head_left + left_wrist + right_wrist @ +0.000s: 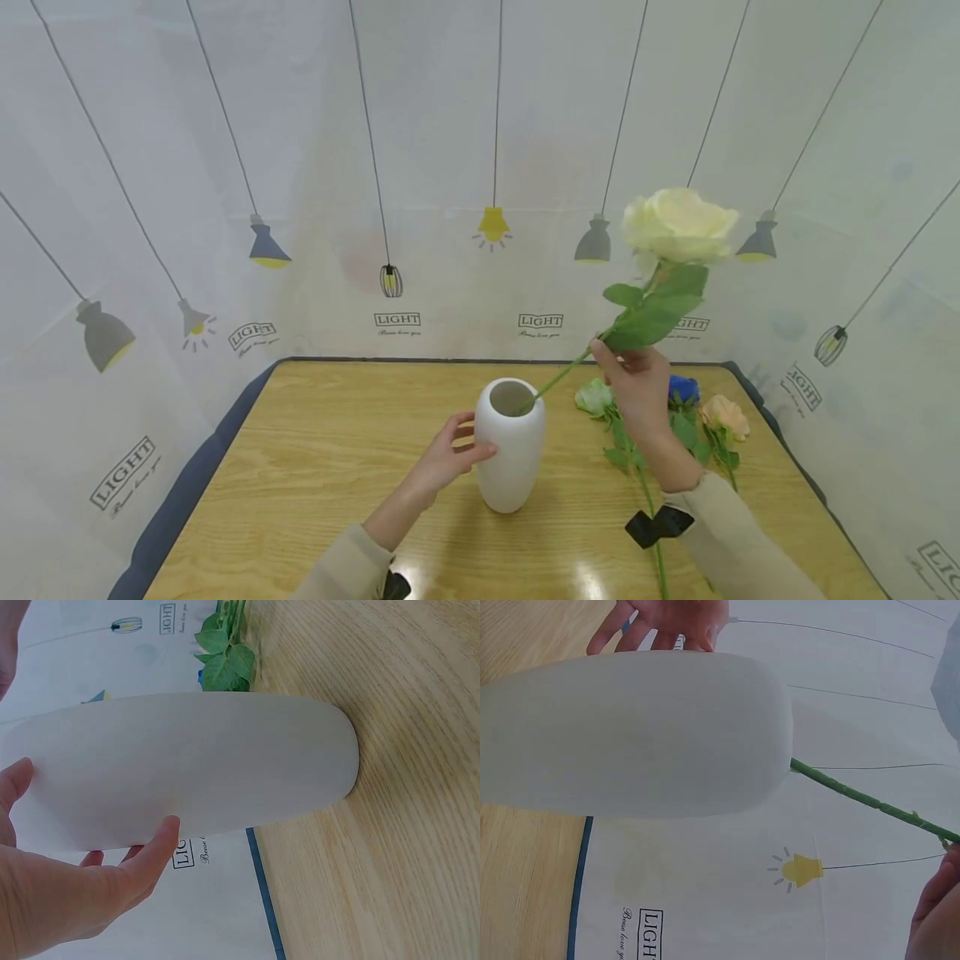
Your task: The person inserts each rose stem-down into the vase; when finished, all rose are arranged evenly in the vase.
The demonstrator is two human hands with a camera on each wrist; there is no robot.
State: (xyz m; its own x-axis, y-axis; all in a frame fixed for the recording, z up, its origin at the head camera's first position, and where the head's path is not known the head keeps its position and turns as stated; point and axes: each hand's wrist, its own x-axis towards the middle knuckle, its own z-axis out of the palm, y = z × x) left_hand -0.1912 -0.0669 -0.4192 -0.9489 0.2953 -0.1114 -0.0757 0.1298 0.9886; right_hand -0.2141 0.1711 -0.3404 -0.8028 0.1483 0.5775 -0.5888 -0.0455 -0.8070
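Note:
A white vase (510, 458) stands upright on the wooden table. My left hand (447, 458) holds its left side, thumb at the front and the other fingers at the side and behind. That left hand (82, 889) also shows against the vase (187, 761) in the left wrist view. My right hand (637, 387) pinches the green stem of a white rose (678, 225) just under its leaves. The stem (562, 375) slants down into the vase's mouth, and its lower end is hidden inside. In the right wrist view the stem (870, 801) leads from the rim to my fingers.
Right of the vase, under my right forearm, lie a pale green rose (595, 398), a blue rose (683, 389) and a peach rose (724, 417). The table (330, 467) has a dark edge, with a lamp-printed cloth (442, 150) hanging behind and at the sides.

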